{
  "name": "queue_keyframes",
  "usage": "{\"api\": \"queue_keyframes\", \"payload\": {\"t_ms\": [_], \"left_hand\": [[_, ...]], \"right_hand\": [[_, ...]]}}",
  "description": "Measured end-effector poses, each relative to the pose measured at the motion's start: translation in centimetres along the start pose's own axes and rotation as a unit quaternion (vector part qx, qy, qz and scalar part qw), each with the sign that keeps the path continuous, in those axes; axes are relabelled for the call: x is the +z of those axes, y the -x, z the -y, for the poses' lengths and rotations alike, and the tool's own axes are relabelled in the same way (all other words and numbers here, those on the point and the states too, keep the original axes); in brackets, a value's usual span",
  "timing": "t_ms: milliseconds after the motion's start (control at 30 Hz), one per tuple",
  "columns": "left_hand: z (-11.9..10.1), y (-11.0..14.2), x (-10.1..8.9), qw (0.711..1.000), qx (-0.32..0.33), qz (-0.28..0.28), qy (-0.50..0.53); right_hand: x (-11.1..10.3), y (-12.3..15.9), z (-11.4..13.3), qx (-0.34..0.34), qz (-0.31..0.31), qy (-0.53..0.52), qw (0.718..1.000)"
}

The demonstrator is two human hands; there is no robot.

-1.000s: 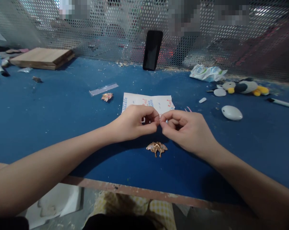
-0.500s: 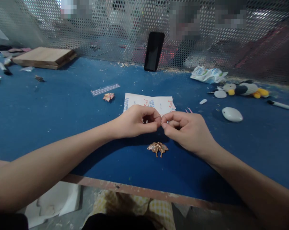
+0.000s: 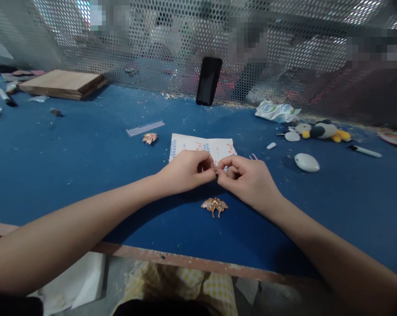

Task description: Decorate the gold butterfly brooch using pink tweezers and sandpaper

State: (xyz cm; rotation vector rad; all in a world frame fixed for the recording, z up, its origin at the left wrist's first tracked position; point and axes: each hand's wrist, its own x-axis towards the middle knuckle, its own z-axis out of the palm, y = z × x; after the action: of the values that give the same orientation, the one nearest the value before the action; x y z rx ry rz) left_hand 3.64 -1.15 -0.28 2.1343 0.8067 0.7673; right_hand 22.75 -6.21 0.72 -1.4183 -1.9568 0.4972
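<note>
My left hand (image 3: pixel 192 170) and my right hand (image 3: pixel 247 177) meet fingertip to fingertip above the blue table, each closed in a pinch. Whatever lies between their fingertips is too small to make out. Just behind them is a sheet of white abrasive paper (image 3: pixel 191 142) with blue and red print, partly covered by the fingers. In front of the hands a gold butterfly-shaped ornament (image 3: pixel 214 206) lies flat with its two tails toward me. A second gold and pink ornament (image 3: pixel 150 138) rests to the left of the paper, beside a strip of small clear rhinestones (image 3: pixel 145 128).
A black phone (image 3: pixel 209 81) leans on the perforated metal screen (image 3: pixel 172 44). Wooden boards (image 3: pixel 62 83) lie at the back left. On the right are a crumpled wipes packet (image 3: pixel 277 111), a plush toy (image 3: pixel 326 131), a white rounded case (image 3: pixel 306 162) and a marker (image 3: pixel 366 151).
My view has tilted up and shifted slightly. Both hands keep the same pinch with fingertips together, and the butterfly ornament stays in place on the table.
</note>
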Motion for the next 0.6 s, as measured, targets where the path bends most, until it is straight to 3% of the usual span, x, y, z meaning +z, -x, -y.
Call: {"api": "queue_keyframes", "payload": {"t_ms": [167,433,600], "left_hand": [[-0.13,0.22,0.02,0.999,0.044,-0.01,-0.028],[-0.03,0.33,0.11,0.998,0.034,-0.03,-0.052],[-0.01,0.28,0.11,0.997,0.029,-0.032,-0.062]], "right_hand": [[0.01,0.17,0.3,-0.016,-0.008,0.051,0.999],[-0.14,0.02,0.26,0.022,0.001,0.01,1.0],[-0.36,-0.07,-0.08,0.007,0.018,0.02,1.0]]}}
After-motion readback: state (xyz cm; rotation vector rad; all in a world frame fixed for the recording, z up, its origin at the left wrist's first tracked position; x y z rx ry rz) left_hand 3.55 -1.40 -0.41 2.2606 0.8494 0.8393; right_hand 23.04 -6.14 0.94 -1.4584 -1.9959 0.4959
